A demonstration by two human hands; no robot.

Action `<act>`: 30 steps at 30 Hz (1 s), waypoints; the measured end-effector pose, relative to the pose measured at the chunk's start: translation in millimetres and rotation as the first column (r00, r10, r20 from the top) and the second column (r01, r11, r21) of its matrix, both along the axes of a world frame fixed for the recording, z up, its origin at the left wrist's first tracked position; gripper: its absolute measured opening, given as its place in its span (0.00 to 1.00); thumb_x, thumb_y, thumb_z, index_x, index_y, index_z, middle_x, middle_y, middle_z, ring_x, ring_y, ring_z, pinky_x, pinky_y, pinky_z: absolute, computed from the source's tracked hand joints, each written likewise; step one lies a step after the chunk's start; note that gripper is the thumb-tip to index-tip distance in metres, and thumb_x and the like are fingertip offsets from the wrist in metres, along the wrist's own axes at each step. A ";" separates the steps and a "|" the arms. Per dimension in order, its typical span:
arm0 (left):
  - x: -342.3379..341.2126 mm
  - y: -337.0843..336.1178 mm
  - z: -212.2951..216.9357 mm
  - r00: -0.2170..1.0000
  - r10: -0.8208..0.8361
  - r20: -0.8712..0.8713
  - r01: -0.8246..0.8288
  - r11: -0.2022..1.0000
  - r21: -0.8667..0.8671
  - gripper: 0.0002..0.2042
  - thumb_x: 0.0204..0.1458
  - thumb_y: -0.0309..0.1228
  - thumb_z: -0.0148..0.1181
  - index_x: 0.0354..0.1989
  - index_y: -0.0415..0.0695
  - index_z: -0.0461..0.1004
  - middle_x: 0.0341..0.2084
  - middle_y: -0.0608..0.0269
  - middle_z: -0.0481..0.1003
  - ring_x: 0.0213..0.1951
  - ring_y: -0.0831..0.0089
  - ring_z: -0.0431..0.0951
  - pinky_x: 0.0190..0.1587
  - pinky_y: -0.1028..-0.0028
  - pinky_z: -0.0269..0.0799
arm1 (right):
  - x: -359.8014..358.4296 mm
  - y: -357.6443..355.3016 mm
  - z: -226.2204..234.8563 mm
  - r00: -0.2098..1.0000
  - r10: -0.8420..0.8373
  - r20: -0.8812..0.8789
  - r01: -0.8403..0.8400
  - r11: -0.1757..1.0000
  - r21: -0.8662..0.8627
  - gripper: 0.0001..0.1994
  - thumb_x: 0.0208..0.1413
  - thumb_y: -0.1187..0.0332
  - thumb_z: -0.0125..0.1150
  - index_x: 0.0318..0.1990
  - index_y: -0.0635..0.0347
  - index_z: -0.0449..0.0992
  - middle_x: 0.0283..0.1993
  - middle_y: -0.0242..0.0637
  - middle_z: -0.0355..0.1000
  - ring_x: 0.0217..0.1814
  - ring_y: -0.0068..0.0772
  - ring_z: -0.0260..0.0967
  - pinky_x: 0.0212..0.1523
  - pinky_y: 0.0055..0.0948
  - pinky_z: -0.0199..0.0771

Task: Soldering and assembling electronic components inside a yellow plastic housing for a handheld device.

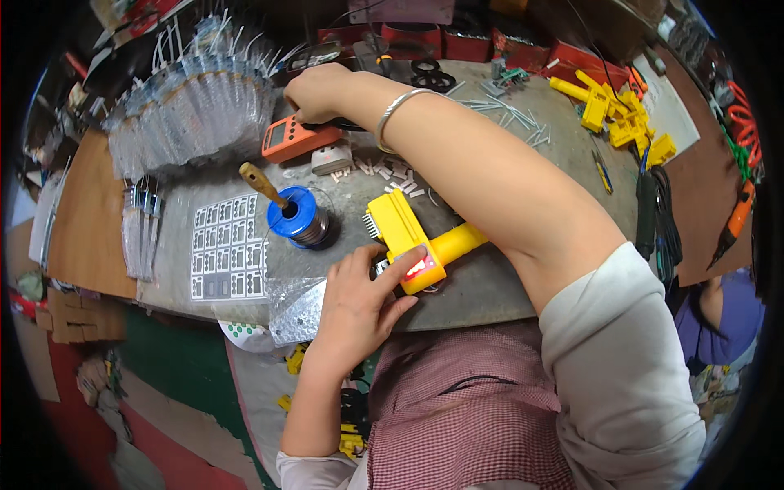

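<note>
My left hand (359,298) grips a yellow plastic device (398,226) at the table's near edge, with index finger and thumb by the pink-and-white patch on its end. The device has a round yellow handle (457,242) pointing right and a row of metal pins on its left side. Across the table reaches my right arm, a bangle at its wrist. My right hand (318,91) is closed, with curled fingers on the orange multimeter (300,140); its fingertips are partly hidden. A small whitish block (331,158) sits beside the meter.
A blue solder spool (296,214) holds a wooden-handled tool (260,181). Left lie a printed sheet (227,249) and bubble-wrapped parts (196,110). Small pink pieces (400,173), metal pins (506,110), yellow housings (612,114) and a pen-like tool (602,171) lie beyond my arm.
</note>
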State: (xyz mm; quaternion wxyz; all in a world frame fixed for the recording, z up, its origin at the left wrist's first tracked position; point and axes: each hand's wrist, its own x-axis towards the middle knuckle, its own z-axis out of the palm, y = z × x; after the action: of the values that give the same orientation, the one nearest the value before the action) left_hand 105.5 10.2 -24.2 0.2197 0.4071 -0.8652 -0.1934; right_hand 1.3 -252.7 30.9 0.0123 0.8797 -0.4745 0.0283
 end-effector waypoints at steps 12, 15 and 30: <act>-0.3 -1.8 -8.0 0.999 0.000 -0.048 -0.002 0.999 -0.037 0.29 0.43 0.35 0.71 0.58 0.57 0.74 0.47 0.50 0.70 0.49 0.52 0.70 0.52 0.60 0.66 | 2.1 9.8 9.4 0.998 0.000 -0.068 0.003 0.999 0.045 0.16 0.55 0.58 0.60 0.49 0.52 0.79 0.51 0.40 0.77 0.55 0.42 0.74 0.52 0.41 0.75; 0.2 -1.2 -7.6 0.999 -0.001 -0.039 0.000 0.999 -0.038 0.29 0.43 0.36 0.71 0.58 0.57 0.74 0.47 0.50 0.70 0.48 0.53 0.70 0.52 0.60 0.66 | 2.4 8.6 9.0 0.999 -0.004 -0.046 0.006 0.999 0.053 0.16 0.55 0.58 0.60 0.50 0.53 0.78 0.52 0.40 0.77 0.55 0.43 0.74 0.53 0.42 0.74; 0.0 -1.6 -8.9 0.999 -0.004 -0.040 0.002 0.999 -0.043 0.29 0.43 0.36 0.71 0.58 0.56 0.74 0.47 0.51 0.70 0.47 0.54 0.70 0.51 0.61 0.66 | 2.2 8.9 9.8 0.999 -0.003 -0.043 0.006 0.998 0.067 0.17 0.56 0.58 0.60 0.50 0.52 0.78 0.52 0.40 0.76 0.57 0.43 0.73 0.54 0.42 0.73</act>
State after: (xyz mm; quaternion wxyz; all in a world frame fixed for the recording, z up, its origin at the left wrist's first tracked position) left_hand 105.5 8.6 -33.1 0.2454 0.3970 -0.8652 -0.1830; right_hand 3.5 -243.8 40.7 -0.0069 0.8789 -0.4769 -0.0068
